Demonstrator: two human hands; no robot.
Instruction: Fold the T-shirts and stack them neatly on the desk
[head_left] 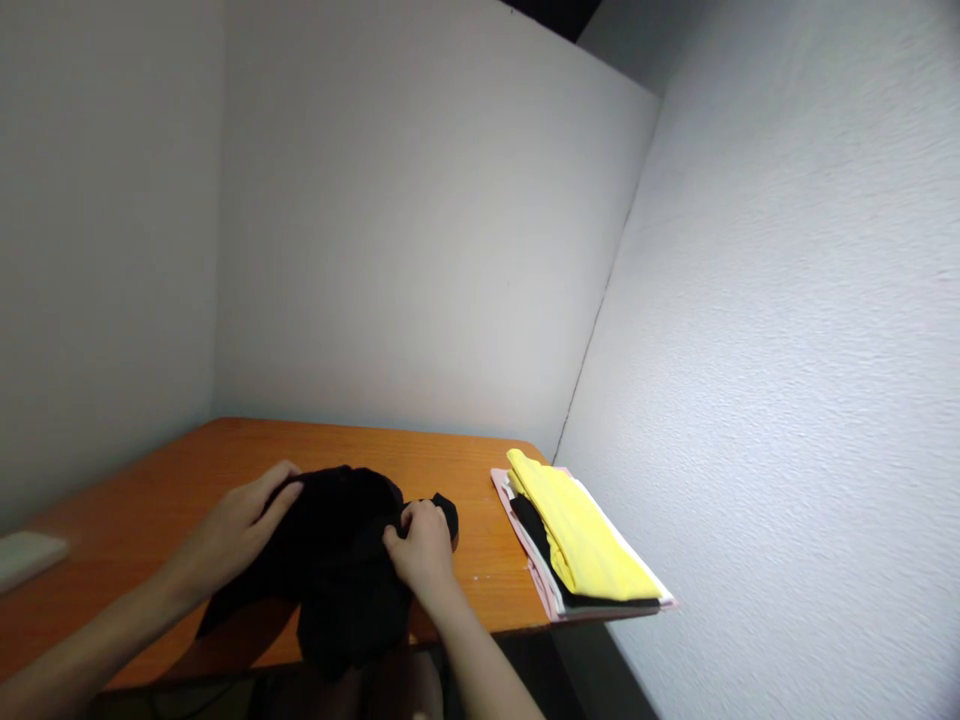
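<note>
A crumpled black garment (337,560) lies at the near edge of the orange tabletop (187,480), left of a folded stack (581,545) topped in yellow. The left hand (236,530) rests flat on it, grip wide, while the right hand (421,545) pinches a fold in a narrow grip. Part of the cloth already hangs over the edge, so a loose pinch could let it slide off; no containers show.

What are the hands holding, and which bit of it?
The right hand pinches the black cloth at its bunched right edge. The left hand lies flat on the cloth's upper left part, pressing rather than gripping.
</note>
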